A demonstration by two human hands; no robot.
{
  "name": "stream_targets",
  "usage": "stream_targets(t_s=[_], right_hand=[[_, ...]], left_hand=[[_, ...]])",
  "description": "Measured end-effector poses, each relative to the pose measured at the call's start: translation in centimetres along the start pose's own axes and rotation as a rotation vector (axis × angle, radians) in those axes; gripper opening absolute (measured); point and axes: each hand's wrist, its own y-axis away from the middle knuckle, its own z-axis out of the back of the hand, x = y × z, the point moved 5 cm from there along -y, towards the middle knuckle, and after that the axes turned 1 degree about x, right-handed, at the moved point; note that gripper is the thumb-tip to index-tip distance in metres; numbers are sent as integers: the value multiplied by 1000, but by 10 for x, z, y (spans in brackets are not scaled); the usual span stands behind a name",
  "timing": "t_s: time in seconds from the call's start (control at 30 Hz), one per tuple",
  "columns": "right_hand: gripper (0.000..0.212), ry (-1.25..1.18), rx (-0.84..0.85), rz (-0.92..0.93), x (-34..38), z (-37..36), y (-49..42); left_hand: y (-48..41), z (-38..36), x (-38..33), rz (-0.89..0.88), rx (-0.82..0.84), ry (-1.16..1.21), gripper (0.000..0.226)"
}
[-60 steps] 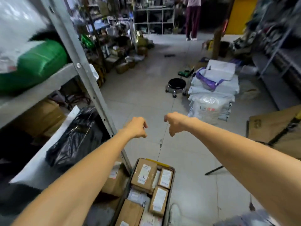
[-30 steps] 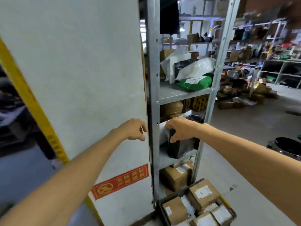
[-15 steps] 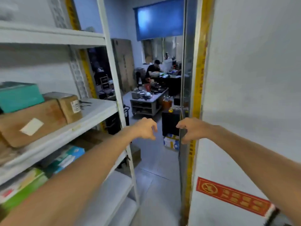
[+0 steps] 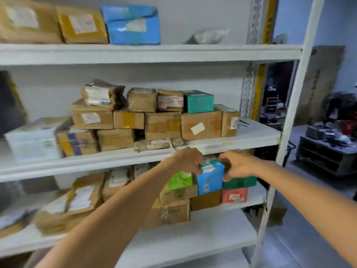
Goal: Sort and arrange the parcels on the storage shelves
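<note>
On the lower shelf (image 4: 208,227), brown parcels (image 4: 77,202) are stacked at the left, then comes a light green box (image 4: 179,180). My left hand (image 4: 188,161), fingers curled, sits at the top left corner of the blue box (image 4: 210,183). The box stands upright, long axis vertical, labelled face toward me. My right hand (image 4: 237,165) curls at its right edge, above a dark green box (image 4: 240,183). Whether either hand grips it I cannot tell.

Blurred beyond reading: parcel labels (image 4: 90,118); lower-left parcels (image 4: 63,207) smeared; top-left parcel (image 4: 23,20) cut by frame edge; contact of left hand (image 4: 186,160) and right hand (image 4: 238,164) with blue box (image 4: 210,178) indeterminate.
</note>
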Motion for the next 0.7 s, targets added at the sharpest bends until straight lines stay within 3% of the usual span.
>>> stream_targets(t_s=[0.27, 0.4, 0.53, 0.7], right_hand=[[78, 12, 101, 437, 169, -44, -22], [66, -16, 116, 576, 239, -71, -22], [74, -29, 156, 634, 287, -86, -26], [67, 23, 121, 647, 338, -80, -45]], left_hand=[[157, 8, 121, 459, -42, -29, 35], [212, 17, 169, 613, -60, -22, 34], [250, 26, 205, 698, -69, -37, 35], [283, 36, 260, 743, -154, 44, 35]])
